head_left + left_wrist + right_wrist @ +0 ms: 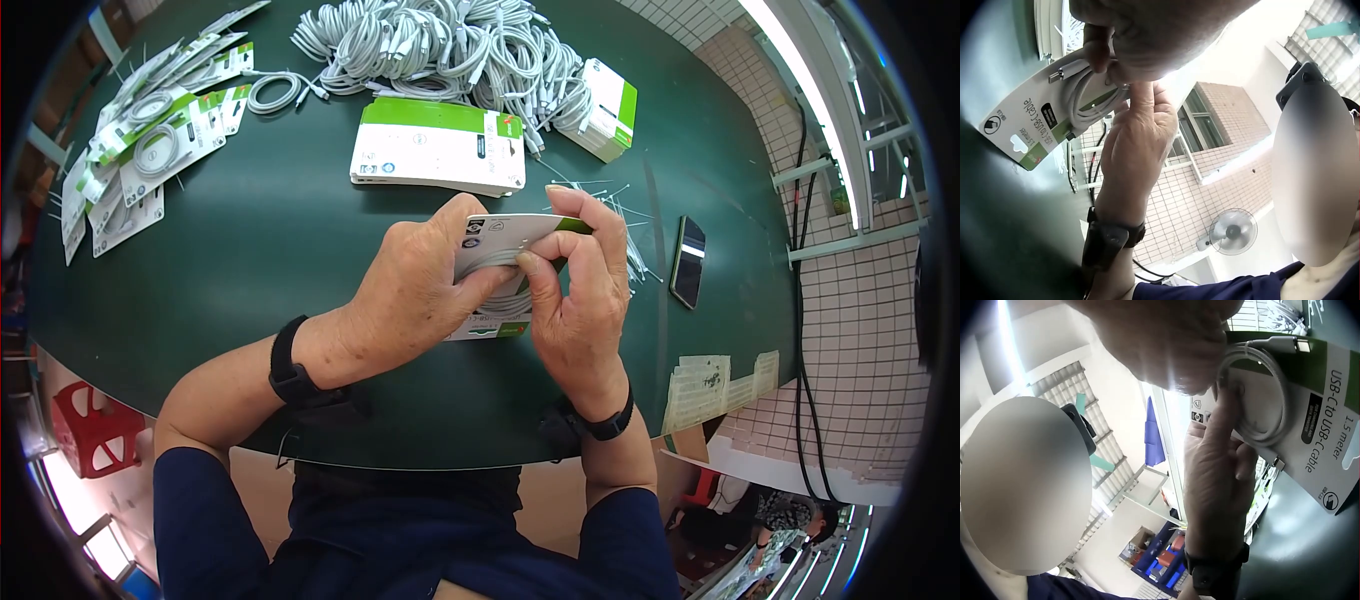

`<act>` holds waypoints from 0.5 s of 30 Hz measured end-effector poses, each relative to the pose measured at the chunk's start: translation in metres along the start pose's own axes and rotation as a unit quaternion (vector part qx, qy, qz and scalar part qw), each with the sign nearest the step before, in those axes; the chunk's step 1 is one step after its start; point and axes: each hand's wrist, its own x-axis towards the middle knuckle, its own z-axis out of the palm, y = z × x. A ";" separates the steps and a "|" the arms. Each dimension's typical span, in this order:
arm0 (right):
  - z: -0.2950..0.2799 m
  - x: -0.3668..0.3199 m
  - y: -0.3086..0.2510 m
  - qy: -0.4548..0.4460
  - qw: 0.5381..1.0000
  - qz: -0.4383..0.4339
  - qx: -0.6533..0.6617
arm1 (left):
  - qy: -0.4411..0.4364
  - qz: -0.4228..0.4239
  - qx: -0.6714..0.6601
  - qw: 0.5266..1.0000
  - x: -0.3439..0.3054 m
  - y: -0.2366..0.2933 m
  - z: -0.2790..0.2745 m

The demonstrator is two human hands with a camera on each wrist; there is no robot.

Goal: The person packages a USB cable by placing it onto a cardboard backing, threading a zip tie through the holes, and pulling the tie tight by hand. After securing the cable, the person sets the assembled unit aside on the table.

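Note:
Both hands hold one white and green card (1310, 419) with a coiled white cable (1282, 394) lying against its printed face. In the head view, the left hand (400, 290) grips the card's left side, its thumb over the coil. The right hand (583, 300) pinches at the card's right side, thumb and index finger meeting near the coil's top. In the left wrist view the card (1029, 119) reads USB-C cable, and a metal plug (1057, 76) sticks out beside the coil. Fingers behind the card are hidden.
Beyond the hands lie a stack of flat cards (430, 150), a heap of coiled cables (430, 50) and a white-green box (610, 110). Carded cables (150, 150) are piled at the left. White ties (635, 240) and a phone (688, 262) lie at the right.

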 end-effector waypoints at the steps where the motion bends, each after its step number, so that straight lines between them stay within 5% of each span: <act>1: 0.000 0.000 0.000 0.001 1.000 0.000 0.001 | -0.002 -0.001 0.005 1.000 0.000 0.001 0.000; 9: -0.007 -0.005 0.028 0.072 0.993 0.070 0.065 | 0.011 -0.043 -0.013 0.999 0.005 0.002 -0.008; 15: -0.008 0.001 0.009 0.039 0.998 -0.043 0.006 | 0.016 -0.047 -0.042 0.998 0.006 0.003 -0.005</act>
